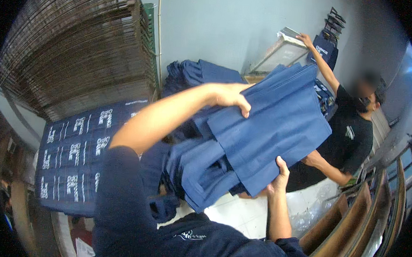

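Note:
A thick stack of folded dark blue cloth bags is held up in front of me. My left hand lies on its top edge, fingers curled over the cloth. Underneath, my right hand grips the stack's lower edge. Handles and loose folds hang from the stack's left side.
Printed blue bags lie spread in rows at the left, below a tall pile of wire racks. More blue bags are heaped by the wall. A person in a black shirt stands at the right, lifting a framed screen.

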Tool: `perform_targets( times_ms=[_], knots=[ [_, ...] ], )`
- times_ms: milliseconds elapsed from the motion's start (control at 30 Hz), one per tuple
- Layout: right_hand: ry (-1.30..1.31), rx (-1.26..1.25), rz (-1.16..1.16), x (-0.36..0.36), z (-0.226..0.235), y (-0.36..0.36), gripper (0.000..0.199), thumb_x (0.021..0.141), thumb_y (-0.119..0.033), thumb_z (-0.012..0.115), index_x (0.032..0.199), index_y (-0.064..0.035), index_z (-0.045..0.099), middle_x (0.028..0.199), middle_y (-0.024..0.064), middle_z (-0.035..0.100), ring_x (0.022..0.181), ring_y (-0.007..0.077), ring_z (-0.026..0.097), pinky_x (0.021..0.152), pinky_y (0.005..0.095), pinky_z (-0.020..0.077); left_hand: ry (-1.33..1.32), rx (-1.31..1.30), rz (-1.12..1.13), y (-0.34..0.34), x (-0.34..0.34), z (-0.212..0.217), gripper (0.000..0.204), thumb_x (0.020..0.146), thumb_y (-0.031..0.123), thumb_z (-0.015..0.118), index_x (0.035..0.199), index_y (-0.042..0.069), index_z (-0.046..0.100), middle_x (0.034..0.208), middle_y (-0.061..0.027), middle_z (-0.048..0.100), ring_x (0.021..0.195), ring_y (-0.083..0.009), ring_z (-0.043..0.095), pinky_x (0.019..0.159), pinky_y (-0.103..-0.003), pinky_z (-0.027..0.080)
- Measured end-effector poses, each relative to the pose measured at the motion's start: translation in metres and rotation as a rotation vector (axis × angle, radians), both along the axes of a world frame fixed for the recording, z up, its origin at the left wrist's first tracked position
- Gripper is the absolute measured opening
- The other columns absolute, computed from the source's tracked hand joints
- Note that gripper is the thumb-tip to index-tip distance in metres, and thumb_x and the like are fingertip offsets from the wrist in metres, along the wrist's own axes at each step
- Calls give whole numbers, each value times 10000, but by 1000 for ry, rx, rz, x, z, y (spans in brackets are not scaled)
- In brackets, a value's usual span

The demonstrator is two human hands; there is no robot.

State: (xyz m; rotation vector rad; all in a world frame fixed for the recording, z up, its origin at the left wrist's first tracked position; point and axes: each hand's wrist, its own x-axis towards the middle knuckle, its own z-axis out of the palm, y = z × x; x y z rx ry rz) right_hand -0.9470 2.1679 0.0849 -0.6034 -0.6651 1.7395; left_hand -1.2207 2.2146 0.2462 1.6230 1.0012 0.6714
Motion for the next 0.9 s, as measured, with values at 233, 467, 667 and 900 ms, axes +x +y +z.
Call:
perform_targets(
  times_ms=[233,467,667,900],
  knots=[
    [364,148,-7,-193,71,175,409,823,-226,615,1160,-16,518,1138,102,577,1051,256,543,951,394,411,1010,692,417,150,-77,172,779,580,201,772,1264,-10,465,1078,-211,612,824,-330,655,752,-462,535],
    [363,-39,-413,-375,26,354,751,662,-36,716,1280,-65,292,1256,124,442,1105,277,486,940,449,425,957,971,384,1,-104,129,962,566,181,756,1386,38,274,1134,-196,579,965,-335,609,862,-410,470],
    [-94,-648,-327,-444,-49,377,988,601,-117,750,1328,-43,86,1278,233,372,1098,351,496,939,438,448,956,309,735,-178,-107,19,1107,489,120,813,1425,70,224,1085,-172,628,963,-318,619,892,-403,441],
    [-303,-790,-49,-443,-67,437,1011,656,-355,780,1390,12,189,1421,211,292,1246,359,374,1034,551,247,550,11,1193,-267,-49,-53,1112,518,161,841,1415,10,201,1071,-173,632,1004,-327,613,903,-388,436]
  ],
)
